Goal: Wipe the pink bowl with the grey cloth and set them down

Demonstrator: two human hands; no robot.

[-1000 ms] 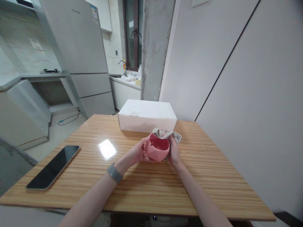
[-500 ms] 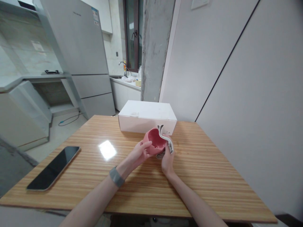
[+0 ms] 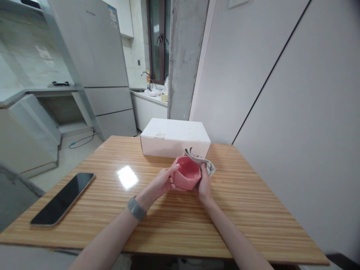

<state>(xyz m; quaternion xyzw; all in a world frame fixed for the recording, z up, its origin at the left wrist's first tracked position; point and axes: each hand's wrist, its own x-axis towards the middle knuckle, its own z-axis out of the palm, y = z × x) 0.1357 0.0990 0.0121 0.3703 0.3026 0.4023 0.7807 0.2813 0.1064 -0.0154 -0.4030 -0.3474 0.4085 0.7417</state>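
A pink faceted bowl point(image 3: 188, 174) is held up over the wooden table, tilted so that its hollow faces me. My left hand point(image 3: 164, 180) grips its left side, thumb at the rim and fingers underneath. On the opposite side, my right hand point(image 3: 204, 183) clasps a folded light grey cloth point(image 3: 208, 165) against the bowl's outer wall. One end of the cloth sticks up behind the far rim. Most of the right fingers are hidden behind the bowl and cloth.
A white box point(image 3: 174, 134) stands at the table's far edge, just beyond the bowl. At the left lies a black phone point(image 3: 64, 199) on the wooden table point(image 3: 267, 210). A wall rises along the right side; a refrigerator point(image 3: 98, 56) stands behind at the left.
The bowl has turned to face more upward and shifted slightly right and lower. The cloth and my right hand have moved outward to the right along the bowl's side.
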